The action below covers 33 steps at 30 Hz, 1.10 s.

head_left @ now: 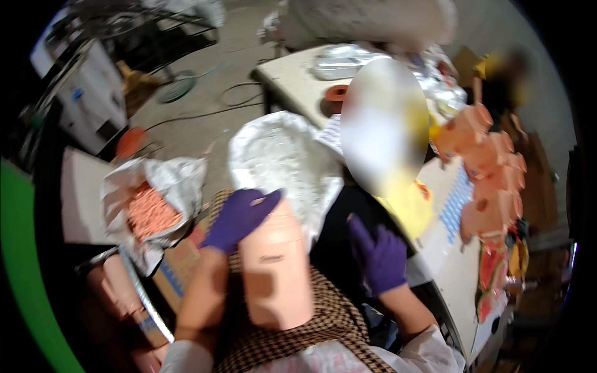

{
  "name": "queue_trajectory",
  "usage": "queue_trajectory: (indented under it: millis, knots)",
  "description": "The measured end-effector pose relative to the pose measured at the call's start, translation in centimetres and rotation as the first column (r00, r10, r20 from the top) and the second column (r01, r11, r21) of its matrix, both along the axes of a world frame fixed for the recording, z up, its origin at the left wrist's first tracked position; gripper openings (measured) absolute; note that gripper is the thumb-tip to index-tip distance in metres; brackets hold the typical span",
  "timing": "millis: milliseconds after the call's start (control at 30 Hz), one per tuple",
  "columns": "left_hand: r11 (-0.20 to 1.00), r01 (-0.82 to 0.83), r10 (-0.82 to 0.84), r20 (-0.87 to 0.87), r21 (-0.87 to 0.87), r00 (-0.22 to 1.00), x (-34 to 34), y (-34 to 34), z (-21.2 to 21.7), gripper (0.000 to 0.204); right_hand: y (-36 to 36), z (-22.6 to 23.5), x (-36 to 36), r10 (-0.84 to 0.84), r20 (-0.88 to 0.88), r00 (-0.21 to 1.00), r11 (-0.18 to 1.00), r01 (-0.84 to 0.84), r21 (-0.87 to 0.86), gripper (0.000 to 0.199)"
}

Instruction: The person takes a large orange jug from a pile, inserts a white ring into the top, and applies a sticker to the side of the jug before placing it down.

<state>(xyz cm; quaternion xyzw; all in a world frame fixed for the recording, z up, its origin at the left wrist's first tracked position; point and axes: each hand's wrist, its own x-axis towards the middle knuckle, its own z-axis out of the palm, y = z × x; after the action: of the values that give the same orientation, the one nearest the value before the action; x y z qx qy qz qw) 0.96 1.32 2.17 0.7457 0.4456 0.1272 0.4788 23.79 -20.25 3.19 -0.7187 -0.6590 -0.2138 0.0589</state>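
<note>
Purple-gloved, the left hand lies curled over the top rim of a tall peach-coloured plastic vessel, fingers wrapped across its upper edge and holding it. That vessel rests lengthwise on the person's lap, on a brown checked cloth, its base pointing toward the body. Across the lap from it, the right hand, also in a purple glove, is held open and empty, fingers loosely spread and raised, clear of the vessel and touching nothing that can be made out.

Directly beyond the gripping hand stands an open white sack, its mouth wide; the inside looks pale and whitish, and what it holds cannot be told. Further out on the gripping hand's side sits a second open bag of crinkled silvery-white plastic, filled with small orange-pink pieces. Below that bag, close to the left forearm, a cardboard box leans, with more peach-coloured vessels beside it.

On the open hand's side runs a white table. A row of stacked peach-coloured vessels lies along its far edge. Another person, blurred, sits beyond both hands at the table, partly blocking the view of it. A round orange roll and silvery wrapped packs lie on the far end of the table. Bare concrete floor with trailing cables stretches beyond the sacks.
</note>
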Motion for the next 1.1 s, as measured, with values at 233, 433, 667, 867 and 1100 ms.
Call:
queue_trajectory:
  millis: [233, 433, 667, 867, 1100]
  knots:
    - [0.993, 0.096, -0.049, 0.501, -0.068, 0.864, -0.5, -2.7, 2.4, 0.048, 0.0, -2.5, 16.4, -0.311, -0.038, 0.95, 0.931, 0.312, 0.192, 0.06]
    - [0.773, 0.634, -0.303, 0.856, -0.037, 0.419, 10.1, -5.7, 5.8, 0.034, -3.1, -5.4, 6.0, -0.057, -0.956, -0.289, 0.836, -0.538, 0.113, 0.068]
    - [0.913, 0.345, -0.383, 0.754, 0.219, 0.535, 13.0, -8.6, 4.2, 0.03, -16.5, 3.4, 8.8, 0.196, -0.97, 0.142, 0.905, 0.354, 0.235, 0.035]
    - [0.911, 0.391, -0.197, 0.695, -0.131, 0.691, 11.0, -12.5, -2.4, 0.015, -27.6, -1.8, 23.6, -0.283, -0.785, 0.552, 0.424, 0.806, 0.414, 0.035]
    - [0.876, 0.475, -0.306, 0.67, -0.079, 0.676, 8.8, -13.4, -5.4, 0.016, -25.0, -6.1, 40.4, -0.059, -0.834, 0.549, 0.281, 0.811, 0.514, 0.034]
